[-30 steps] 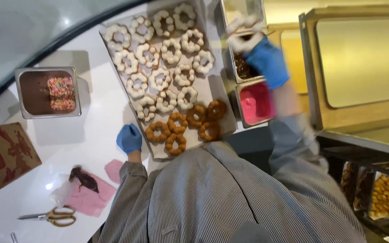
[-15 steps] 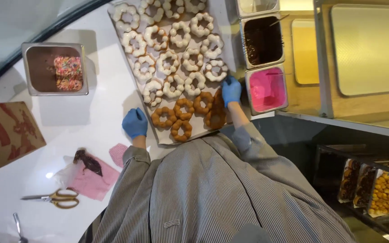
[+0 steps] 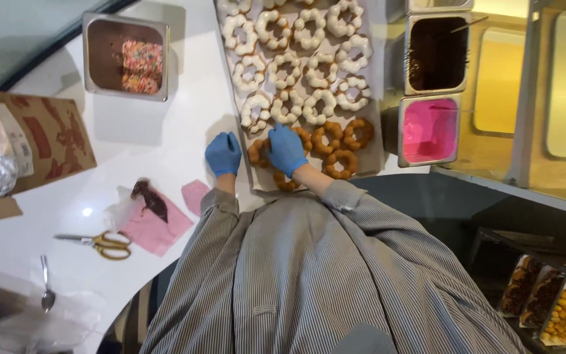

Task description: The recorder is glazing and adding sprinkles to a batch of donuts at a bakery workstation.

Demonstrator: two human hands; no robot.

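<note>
A long tray (image 3: 375, 141) lined with paper holds several white-glazed ring donuts (image 3: 286, 69) at the far end and a few plain brown donuts (image 3: 342, 160) at the near end. My right hand (image 3: 286, 149), in a blue glove, lies over the near-left plain donuts with its fingers curled on one plain donut (image 3: 257, 152). My left hand (image 3: 223, 154), also gloved in blue, rests flat on the white counter against the tray's left edge and holds nothing.
Right of the tray stand a pan of pink glaze (image 3: 429, 130) and a pan of chocolate glaze (image 3: 435, 56). At the far left sits a metal pan with sprinkled donuts (image 3: 140, 65). Scissors (image 3: 103, 244), a pink cloth (image 3: 158, 223), a spoon (image 3: 46, 288) and a cardboard box (image 3: 47, 134) lie at the left.
My right hand came back from the glaze pans on the right and moved left across the plain donuts. My left hand stayed by the tray's edge.
</note>
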